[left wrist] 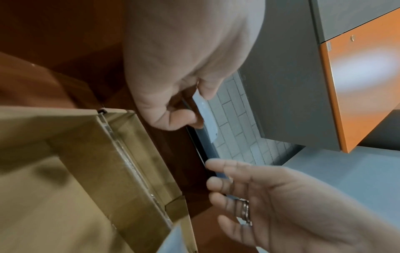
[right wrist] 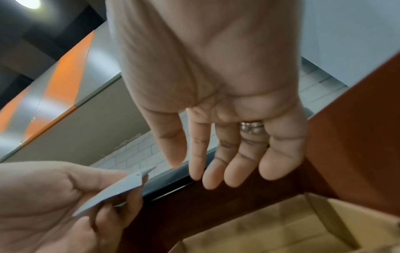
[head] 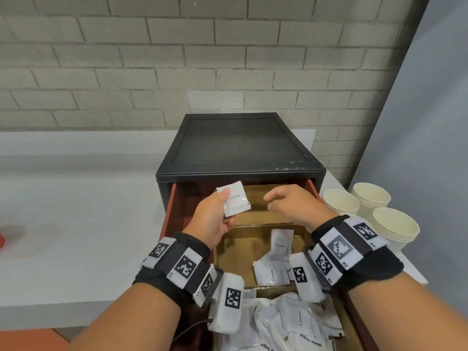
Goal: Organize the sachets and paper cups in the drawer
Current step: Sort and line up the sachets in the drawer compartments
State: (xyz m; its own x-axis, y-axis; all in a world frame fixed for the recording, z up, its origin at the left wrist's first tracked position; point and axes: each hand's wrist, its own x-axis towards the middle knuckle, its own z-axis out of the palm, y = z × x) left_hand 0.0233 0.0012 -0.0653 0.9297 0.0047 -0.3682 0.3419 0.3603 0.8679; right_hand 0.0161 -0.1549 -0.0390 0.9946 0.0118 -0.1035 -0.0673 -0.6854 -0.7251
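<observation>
My left hand [head: 215, 219] pinches a white sachet [head: 235, 198] printed "Cream" above the drawer [head: 170, 198]. My right hand [head: 291, 206] hangs beside it, fingers relaxed, empty. The right wrist view shows the sachet edge-on and a ring [right wrist: 252, 127]; the head view alone shows loose sachets [head: 272, 271] in the drawer's cardboard compartments and paper cups [head: 367, 211] right of the drawer.

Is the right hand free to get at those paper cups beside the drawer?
Probably yes: the right hand is empty with relaxed fingers, and the paper cups stand uncovered just to its right, with nothing between.
</observation>
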